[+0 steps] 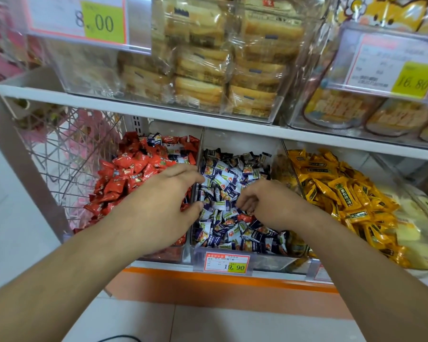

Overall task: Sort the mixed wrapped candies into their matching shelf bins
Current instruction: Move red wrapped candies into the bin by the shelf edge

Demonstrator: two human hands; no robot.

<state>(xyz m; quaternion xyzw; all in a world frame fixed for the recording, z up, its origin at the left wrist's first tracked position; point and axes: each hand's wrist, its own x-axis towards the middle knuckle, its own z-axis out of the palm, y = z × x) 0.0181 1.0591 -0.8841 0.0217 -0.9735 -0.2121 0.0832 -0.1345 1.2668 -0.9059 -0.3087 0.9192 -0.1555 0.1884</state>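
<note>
Three clear shelf bins sit side by side on the lower shelf. The left bin (158,255) holds red wrapped candies (124,176) with a few blue-and-white ones mixed in at the back (156,140). The middle bin (267,261) is full of blue-and-white candies (230,174), with an orange-red candy (245,217) among them. The right bin holds yellow candies (336,188). My left hand (163,206) hovers over the divider between the left and middle bins, fingers spread and relaxed. My right hand (264,203) is in the middle bin with its fingers curled down into the candies beside the orange-red one.
An upper shelf (134,108) overhangs the bins and carries clear boxes of packaged bread (208,70) and snacks. Price tags hang at top left (77,21), top right (393,67) and on the middle bin's front (226,264). A wire rack (67,156) stands at the left.
</note>
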